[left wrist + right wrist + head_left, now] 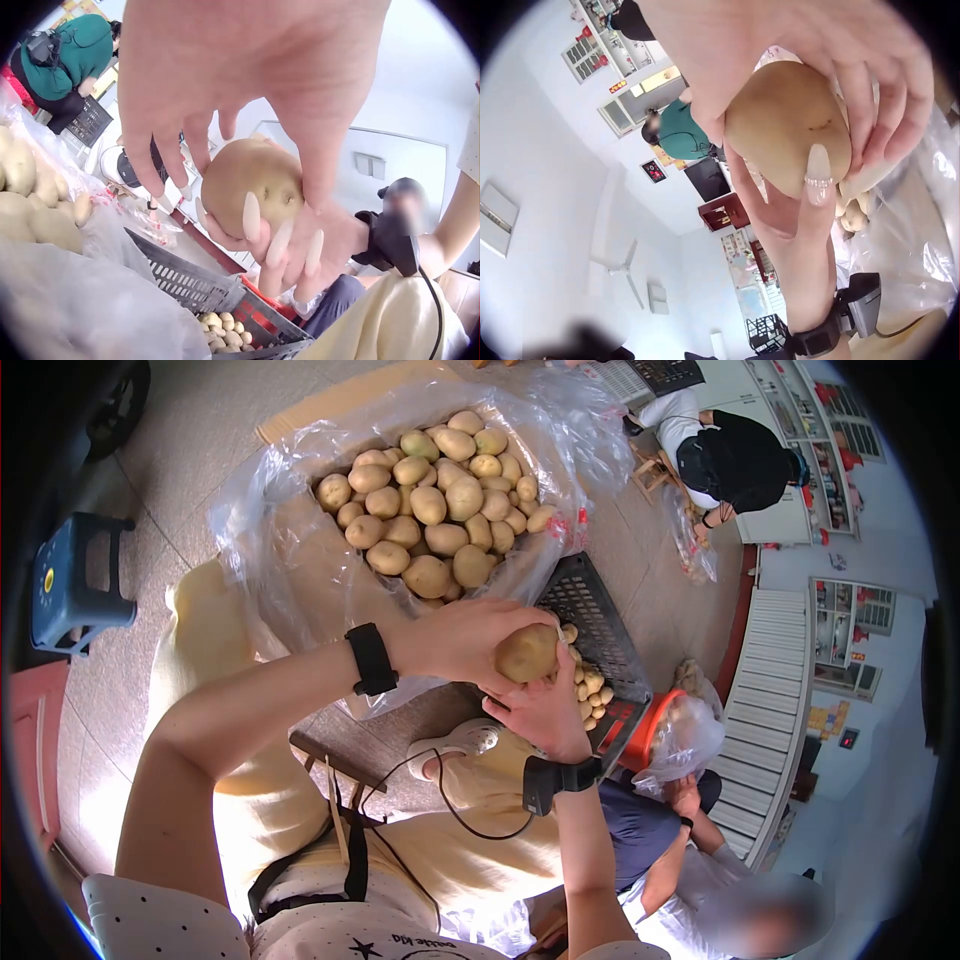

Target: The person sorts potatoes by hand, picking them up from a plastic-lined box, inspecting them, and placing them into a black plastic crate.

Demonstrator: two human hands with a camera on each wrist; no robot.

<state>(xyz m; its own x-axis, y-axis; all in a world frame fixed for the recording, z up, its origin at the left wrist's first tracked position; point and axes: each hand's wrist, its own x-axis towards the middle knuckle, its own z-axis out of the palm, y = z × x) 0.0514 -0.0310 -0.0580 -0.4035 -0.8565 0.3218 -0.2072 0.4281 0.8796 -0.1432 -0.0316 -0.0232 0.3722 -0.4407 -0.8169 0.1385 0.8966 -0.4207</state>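
Note:
A large tan potato (527, 653) is held between both hands in front of the body. My left hand (460, 645) grips it from the left, with thumb and fingers around its side. From below and right, my right hand (545, 710) also grips it; in the left wrist view its long-nailed fingers curl over the potato (255, 184). Small dark marks show on the potato (791, 127) in the right wrist view. Just beyond the hands lies a heap of large potatoes (428, 505) in a plastic-lined cardboard box (310, 560).
A black slatted crate (600, 610) with small potatoes (595, 695) stands right of the hands. Beyond it is a red bucket (650, 725) with a plastic bag. A blue stool (85, 585) stands at left. Other people (735, 460) sit at upper right and lower right.

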